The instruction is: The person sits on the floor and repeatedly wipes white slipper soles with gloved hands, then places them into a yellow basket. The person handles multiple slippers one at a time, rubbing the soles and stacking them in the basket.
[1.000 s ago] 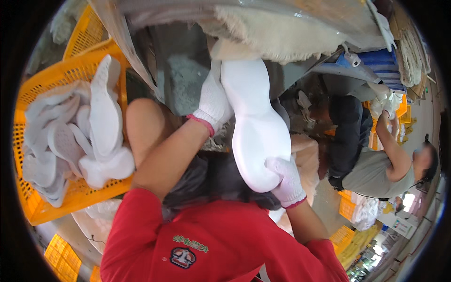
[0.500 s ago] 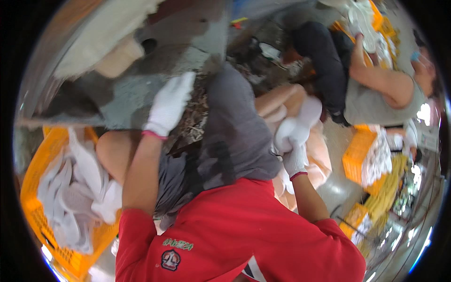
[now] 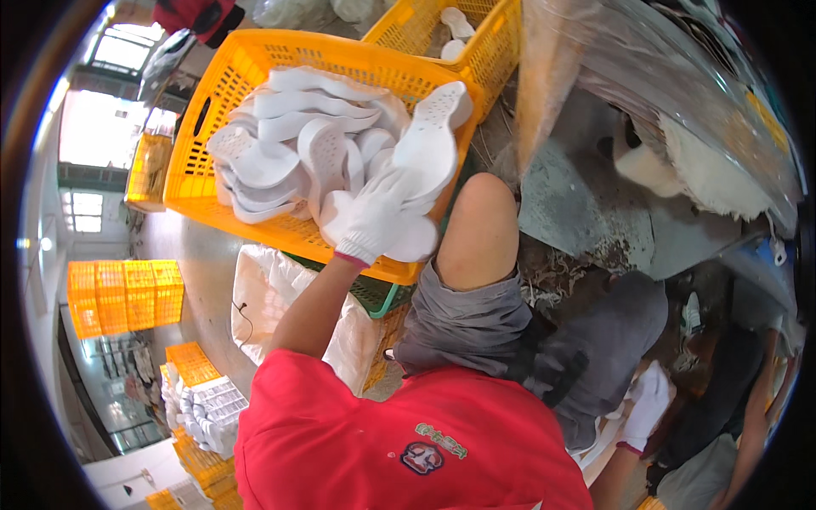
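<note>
My left hand (image 3: 374, 214), in a white knit glove, is among white foam shoe soles (image 3: 297, 161) heaped in an orange plastic basket (image 3: 191, 183). Its fingers lie on the lower part of one perforated white shoe sole (image 3: 429, 144), which rises at the basket's right side; they look closed on it, though white glove and white foam blend together. My right hand (image 3: 648, 406), gloved too, is low at the right beside my grey-clad knee (image 3: 633, 319). White pieces partly show next to it. What its fingers do is hidden.
Behind stands another orange basket (image 3: 408, 34) with a few white pieces. A whitish sack (image 3: 263, 297) lies left of my left forearm. Grey sheet metal (image 3: 586, 187) with debris is ahead right. Orange crates (image 3: 127, 293) stand farther left; a co-worker's dark-trousered leg (image 3: 714, 399) is close right.
The view has swung left. My left hand has gone from above the grey metal into the basket of soles. My right hand, earlier around a white sole, is now at the lower right.
</note>
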`<act>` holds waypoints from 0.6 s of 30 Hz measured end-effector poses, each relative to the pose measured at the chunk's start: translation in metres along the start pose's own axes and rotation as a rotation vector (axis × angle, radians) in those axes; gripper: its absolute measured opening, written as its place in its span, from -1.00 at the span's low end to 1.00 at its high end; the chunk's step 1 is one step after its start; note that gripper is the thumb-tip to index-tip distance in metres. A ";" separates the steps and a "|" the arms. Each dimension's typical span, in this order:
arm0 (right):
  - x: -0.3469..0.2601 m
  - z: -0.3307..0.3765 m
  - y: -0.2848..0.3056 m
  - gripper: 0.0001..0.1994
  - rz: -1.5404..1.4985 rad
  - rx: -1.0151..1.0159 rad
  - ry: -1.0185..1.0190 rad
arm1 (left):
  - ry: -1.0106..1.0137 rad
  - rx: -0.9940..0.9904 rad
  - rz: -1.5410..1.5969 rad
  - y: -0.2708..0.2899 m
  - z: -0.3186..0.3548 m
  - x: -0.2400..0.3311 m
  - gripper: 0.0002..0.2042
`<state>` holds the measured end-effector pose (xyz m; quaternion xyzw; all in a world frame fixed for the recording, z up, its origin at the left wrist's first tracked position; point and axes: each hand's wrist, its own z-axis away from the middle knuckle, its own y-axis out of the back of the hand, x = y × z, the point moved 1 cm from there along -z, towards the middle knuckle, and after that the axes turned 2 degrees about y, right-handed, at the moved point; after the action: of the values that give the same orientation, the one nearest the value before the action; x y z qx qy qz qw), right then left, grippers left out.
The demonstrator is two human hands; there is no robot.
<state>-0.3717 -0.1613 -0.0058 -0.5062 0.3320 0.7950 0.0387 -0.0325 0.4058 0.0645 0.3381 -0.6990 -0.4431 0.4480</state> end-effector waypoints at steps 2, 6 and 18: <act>-0.076 -0.015 -0.030 -0.56 -0.218 -0.053 -0.063 | -0.114 0.085 -0.004 0.010 -0.007 0.015 -0.61; -0.204 0.004 -0.128 -0.53 -0.169 -0.470 0.099 | -0.365 0.039 -0.266 0.013 -0.009 0.089 -0.76; -0.283 0.016 -0.280 -0.28 -0.100 -0.911 0.584 | 0.366 0.314 0.172 0.079 -0.001 -0.040 -0.67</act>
<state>-0.1359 0.1431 0.0962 -0.6868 -0.0736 0.6819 -0.2404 -0.0222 0.4701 0.1241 0.4175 -0.6926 -0.2210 0.5451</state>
